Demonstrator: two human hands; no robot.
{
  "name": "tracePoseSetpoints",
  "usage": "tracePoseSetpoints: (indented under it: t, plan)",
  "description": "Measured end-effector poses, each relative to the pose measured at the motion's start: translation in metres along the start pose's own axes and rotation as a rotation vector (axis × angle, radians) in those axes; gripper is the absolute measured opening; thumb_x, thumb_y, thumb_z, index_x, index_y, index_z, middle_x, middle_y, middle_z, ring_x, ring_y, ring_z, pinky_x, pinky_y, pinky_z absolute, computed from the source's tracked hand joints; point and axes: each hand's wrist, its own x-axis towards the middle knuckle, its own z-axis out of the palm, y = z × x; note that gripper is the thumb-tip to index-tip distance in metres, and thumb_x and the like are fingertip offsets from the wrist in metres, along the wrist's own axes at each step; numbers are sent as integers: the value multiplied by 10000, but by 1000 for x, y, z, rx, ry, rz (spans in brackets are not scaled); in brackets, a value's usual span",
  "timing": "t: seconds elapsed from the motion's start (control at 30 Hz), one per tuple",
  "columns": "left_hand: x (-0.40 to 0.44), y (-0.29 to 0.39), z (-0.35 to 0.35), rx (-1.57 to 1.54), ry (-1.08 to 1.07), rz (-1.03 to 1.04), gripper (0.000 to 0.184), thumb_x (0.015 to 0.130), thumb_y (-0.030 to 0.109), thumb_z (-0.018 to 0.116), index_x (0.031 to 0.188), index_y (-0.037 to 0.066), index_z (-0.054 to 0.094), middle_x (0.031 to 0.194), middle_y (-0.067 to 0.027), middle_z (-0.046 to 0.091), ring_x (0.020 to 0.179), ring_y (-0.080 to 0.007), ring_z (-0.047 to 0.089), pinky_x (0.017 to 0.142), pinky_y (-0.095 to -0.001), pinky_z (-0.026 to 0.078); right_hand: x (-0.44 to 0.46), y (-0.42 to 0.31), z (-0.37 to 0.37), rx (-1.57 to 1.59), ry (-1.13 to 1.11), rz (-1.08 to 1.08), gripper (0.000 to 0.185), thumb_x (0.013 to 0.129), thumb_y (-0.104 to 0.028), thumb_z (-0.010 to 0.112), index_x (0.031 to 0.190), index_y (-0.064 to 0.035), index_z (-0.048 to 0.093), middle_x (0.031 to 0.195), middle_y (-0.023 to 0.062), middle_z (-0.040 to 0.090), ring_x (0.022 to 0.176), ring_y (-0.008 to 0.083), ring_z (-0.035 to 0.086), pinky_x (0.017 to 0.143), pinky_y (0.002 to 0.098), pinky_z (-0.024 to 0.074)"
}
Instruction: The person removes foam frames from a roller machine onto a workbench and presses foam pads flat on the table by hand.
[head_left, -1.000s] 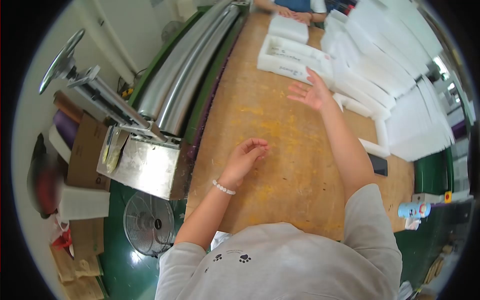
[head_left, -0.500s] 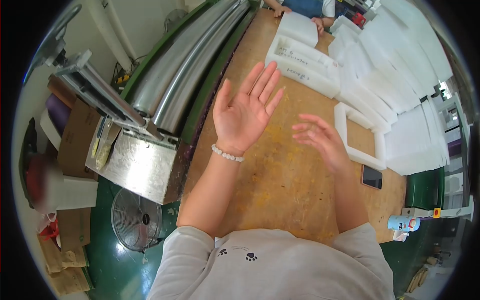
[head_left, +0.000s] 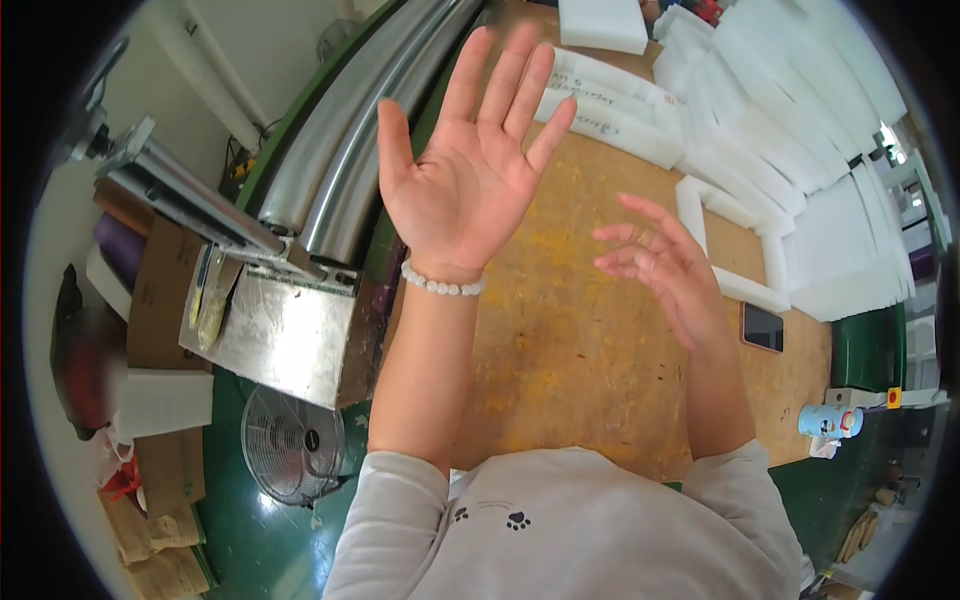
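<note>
My left hand [head_left: 465,175] is raised above the wooden table [head_left: 560,370], palm showing and fingers spread, with nothing in it. A band of white beads [head_left: 440,284] circles that wrist. To its right, my right hand [head_left: 665,265] hovers over the table, fingers apart and slightly curved, holding nothing. It is nearest to a white foam frame [head_left: 735,285] lying on the table. Behind my left hand's fingertips lies a long white foam tray [head_left: 620,115] with handwriting on it. Beyond that is a white foam block [head_left: 603,22].
A roller machine [head_left: 340,150] with a metal box [head_left: 275,335] borders the table's left side. Stacked white foam sheets [head_left: 840,240] stand at the right. A phone [head_left: 762,328] lies near the right edge, by a blue cup [head_left: 828,421]. A fan [head_left: 293,440] is on the floor.
My left hand has risen from low over the table, turned palm out and spread its fingers. My right hand has drawn back from the foam tray. The foam block has shifted; the other person's hands no longer show.
</note>
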Motion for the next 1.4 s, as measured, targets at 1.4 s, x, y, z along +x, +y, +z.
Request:
tracePoseSetpoints:
  t: [1.4]
  plan:
    - [-42, -27, 191, 1000, -590, 975, 533, 881, 433, 636, 1251, 67, 521, 1368, -145, 454, 1320, -319, 398, 1190, -653, 111, -10, 107, 39, 231, -98, 4, 367, 946, -33, 597, 1307, 4, 541, 1115, 158, 666, 998, 202, 642, 917, 329, 516]
